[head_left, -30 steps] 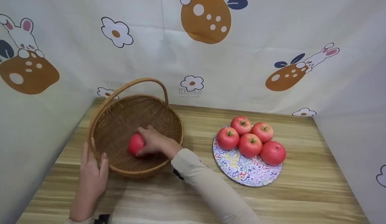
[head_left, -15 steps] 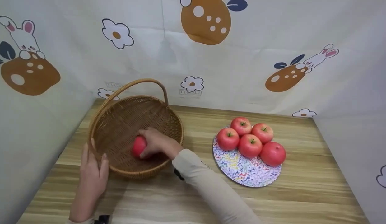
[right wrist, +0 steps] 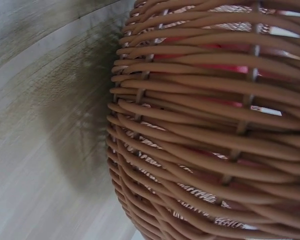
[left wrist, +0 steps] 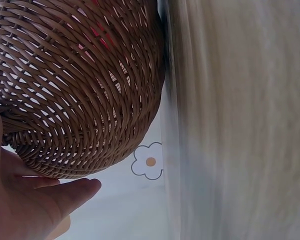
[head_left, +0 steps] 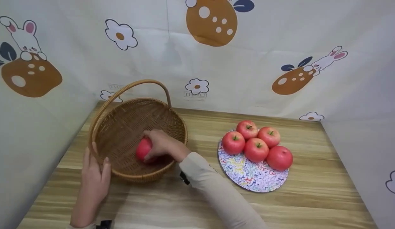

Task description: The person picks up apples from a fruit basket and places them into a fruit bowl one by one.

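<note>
In the head view my right hand (head_left: 162, 144) reaches over the near right rim of a wicker basket (head_left: 121, 136) and grips a red apple (head_left: 144, 150) low inside it. Thumb and fingers lie on the apple's right side, hiding that part. My left hand (head_left: 95, 178) holds the basket at its left front rim, beside the foot of the arched handle. In the left wrist view the left hand (left wrist: 35, 205) lies against the wicker basket (left wrist: 80, 95), one finger stretched along its side. The right wrist view shows mostly basket weave (right wrist: 205, 125), with red showing through the gaps.
A round plate (head_left: 248, 178) with a colourful squiggle pattern stands on the wooden table (head_left: 318, 178), right of the basket. Several red apples (head_left: 256, 149) sit together toward its far side. A printed cloth (head_left: 242, 76) walls in the back and both sides.
My right hand and the apple have shifted slightly to the right inside the basket. The left hand stays at the rim, and the plate of apples has not moved.
</note>
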Action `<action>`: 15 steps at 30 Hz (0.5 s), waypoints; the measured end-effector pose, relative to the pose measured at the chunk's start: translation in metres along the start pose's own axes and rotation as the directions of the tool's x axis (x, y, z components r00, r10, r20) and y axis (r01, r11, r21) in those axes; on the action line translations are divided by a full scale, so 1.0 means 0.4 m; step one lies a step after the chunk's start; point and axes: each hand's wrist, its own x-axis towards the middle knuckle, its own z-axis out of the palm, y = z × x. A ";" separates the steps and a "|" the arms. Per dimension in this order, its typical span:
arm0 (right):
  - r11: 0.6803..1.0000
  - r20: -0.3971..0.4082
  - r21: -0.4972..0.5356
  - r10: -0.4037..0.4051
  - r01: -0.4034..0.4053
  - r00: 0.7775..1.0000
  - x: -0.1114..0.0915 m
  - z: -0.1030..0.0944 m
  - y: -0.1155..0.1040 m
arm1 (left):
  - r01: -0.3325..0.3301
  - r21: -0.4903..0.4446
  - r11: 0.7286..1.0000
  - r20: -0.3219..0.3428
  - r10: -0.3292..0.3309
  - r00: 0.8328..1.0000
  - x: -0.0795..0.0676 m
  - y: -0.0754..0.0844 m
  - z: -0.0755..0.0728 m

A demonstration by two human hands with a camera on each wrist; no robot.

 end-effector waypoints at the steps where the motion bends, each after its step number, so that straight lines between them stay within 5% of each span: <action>1: 1.000 -0.002 0.007 -0.002 0.002 1.000 -0.001 -0.001 0.000 | 0.004 0.000 1.000 0.001 -0.004 1.000 0.000 -0.001 0.000; 15: 0.998 -0.031 0.056 -0.004 0.005 1.000 -0.021 -0.013 0.006 | -0.002 -0.006 1.000 -0.013 0.002 1.000 -0.001 -0.005 0.003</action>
